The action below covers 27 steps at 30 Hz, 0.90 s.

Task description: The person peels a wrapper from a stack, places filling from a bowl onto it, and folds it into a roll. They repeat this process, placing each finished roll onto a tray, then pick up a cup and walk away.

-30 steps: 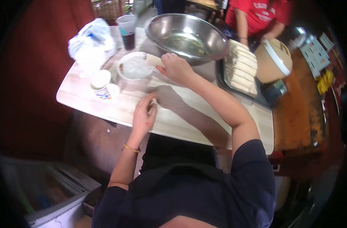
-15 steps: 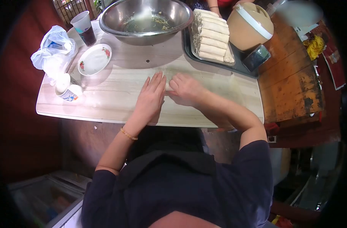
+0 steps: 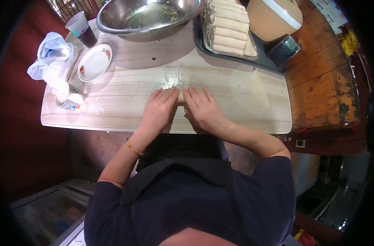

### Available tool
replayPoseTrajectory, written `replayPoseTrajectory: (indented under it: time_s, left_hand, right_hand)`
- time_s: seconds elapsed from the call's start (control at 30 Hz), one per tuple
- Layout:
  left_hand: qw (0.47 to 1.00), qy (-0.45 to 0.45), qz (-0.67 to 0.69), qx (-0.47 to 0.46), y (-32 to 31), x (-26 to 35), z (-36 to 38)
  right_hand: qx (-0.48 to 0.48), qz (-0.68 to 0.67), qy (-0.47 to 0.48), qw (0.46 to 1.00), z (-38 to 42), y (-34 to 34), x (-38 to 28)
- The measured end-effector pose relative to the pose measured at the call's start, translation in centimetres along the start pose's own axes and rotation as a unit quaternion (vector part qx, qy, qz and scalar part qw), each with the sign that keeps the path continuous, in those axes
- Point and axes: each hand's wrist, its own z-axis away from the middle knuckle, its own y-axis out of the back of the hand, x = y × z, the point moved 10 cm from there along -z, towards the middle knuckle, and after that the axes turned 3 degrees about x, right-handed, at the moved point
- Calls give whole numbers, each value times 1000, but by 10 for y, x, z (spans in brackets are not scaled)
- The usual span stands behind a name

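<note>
Near the table's front edge, my left hand [image 3: 160, 107] and my right hand [image 3: 205, 108] lie side by side over a pale spring roll [image 3: 180, 98]. Only its middle shows in the gap between them; its ends are hidden under my fingers. The fingers of both hands bend over its far side, and my thumbs are mostly out of sight below. Just beyond my fingertips the tabletop [image 3: 121, 98] carries a wet, shiny patch. At the back right, many finished spring rolls [image 3: 228, 30] are stacked on a metal tray [image 3: 236, 55].
A large steel bowl [image 3: 113, 28] with food scraps stands at the back. On the left are a cup of dark drink [image 3: 87, 37], a floral oval dish [image 3: 88, 69], a plastic bag [image 3: 51, 53] and a paper cup [image 3: 66, 98]. A phone [image 3: 284, 51] and beige container [image 3: 269, 24] sit right.
My right hand has gone from curled to lying over the roll, alongside my left. Both hands are nearer the table's front edge. The view has shifted, and another person's hand has left it.
</note>
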Motion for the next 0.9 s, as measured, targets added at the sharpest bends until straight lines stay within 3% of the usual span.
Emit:
replayPoseTrajectory:
  time_s: [0.17,0.4,0.6,0.63,0.67,0.77,0.9]
  left_hand:
    - [997,12,-71,-29,-16,-17,-18]
    - [996,34,-34,-69,-35,-37,-24]
    - [995,64,68,-25,-20,-41,-31]
    - [988,75,134,-6,-16,-45,-34]
    - [976,85,200,13,-12,-48,-37]
    - [963,107,240,-55,-23,-55,-42]
    - [953,108,282,-38,-16,-50,-42]
  right_hand:
    - [18,-16,-25,999,-15,-8,22]
    - [18,-98,-50,994,-25,-24,41]
    - [34,-236,-67,969,-23,-20,61]
    - [33,-268,-69,960,-24,-13,60]
    - [80,-269,-63,958,-26,3,58]
    - [34,-213,-28,976,-31,-3,65]
    - [56,-202,5,978,-27,-6,62]
